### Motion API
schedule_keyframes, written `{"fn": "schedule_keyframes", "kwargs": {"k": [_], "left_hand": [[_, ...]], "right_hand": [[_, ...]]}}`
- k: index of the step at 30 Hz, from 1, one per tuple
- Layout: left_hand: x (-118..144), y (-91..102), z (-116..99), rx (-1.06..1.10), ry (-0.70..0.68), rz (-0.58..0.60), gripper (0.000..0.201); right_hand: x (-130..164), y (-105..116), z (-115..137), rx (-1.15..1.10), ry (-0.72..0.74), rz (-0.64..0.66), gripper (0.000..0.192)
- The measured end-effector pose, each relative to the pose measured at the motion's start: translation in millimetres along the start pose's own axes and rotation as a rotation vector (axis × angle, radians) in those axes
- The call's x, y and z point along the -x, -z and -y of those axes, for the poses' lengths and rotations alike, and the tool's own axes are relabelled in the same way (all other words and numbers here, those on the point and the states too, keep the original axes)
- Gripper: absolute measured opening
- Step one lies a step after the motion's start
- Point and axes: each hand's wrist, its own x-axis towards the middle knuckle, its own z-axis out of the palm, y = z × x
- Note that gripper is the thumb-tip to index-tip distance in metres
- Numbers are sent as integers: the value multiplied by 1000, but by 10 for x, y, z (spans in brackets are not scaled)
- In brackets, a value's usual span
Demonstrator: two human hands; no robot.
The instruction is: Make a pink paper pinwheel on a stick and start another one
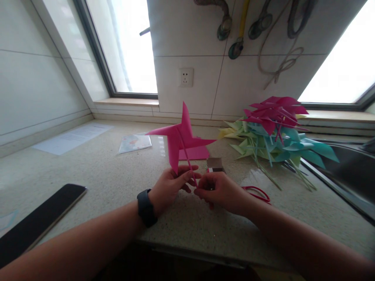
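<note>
Together, two hands hold a pink pinwheel (173, 141) up over the front of the tabletop (111, 187).
The left hand (175, 183) has its grip narrowed on the pinwheel's stick (189, 160), thumb against it; the right hand (221, 191) pinches near the lower end. Pink paper (202, 153) lies behind, a small box (215, 163) just beyond the right hand, and piled pinwheels (272, 134) rest near the sink (359, 169).

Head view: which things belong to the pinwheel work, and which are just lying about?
Likely in the job: pink pinwheel, held by left hand and right hand; pink sheet; pinwheel pile; small box; red loops, perhaps scissors.
Likely lying about: black slab; white sheet; patterned packet.
</note>
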Motion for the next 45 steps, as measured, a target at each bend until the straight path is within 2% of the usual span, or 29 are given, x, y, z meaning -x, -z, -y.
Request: {"fn": "schedule_keyframes", "kwargs": {"k": [6, 13, 17, 21, 26, 31, 37, 45], "left_hand": [[-21, 12, 39, -24, 14, 19, 44], [-23, -31, 41, -67, -16, -2, 35], [-15, 5, -2, 19, -59, -105, 34], [-88, 157, -122, 116, -164, -255, 40], [-189, 346, -295, 188, -216, -329, 32], [-203, 390, -364, 227, -204, -333, 33], [-195, 370, -349, 219, -176, -327, 22], [-83, 189, -326, 159, -9, -159, 22]], "right_hand": [[-6, 48, -26, -21, 32, 6, 22], [4, 53, -38, -12, 60, 11, 20], [-3, 98, -29, 8, 78, -8, 20], [-20, 155, -57, 32, 79, -34, 19], [-24, 180, -81, 39, 76, -33, 20], [-8, 184, -35, 53, 68, -26, 19], [-18, 180, -34, 55, 63, -20, 18], [-1, 177, -55, 51, 87, -14, 21]]}}
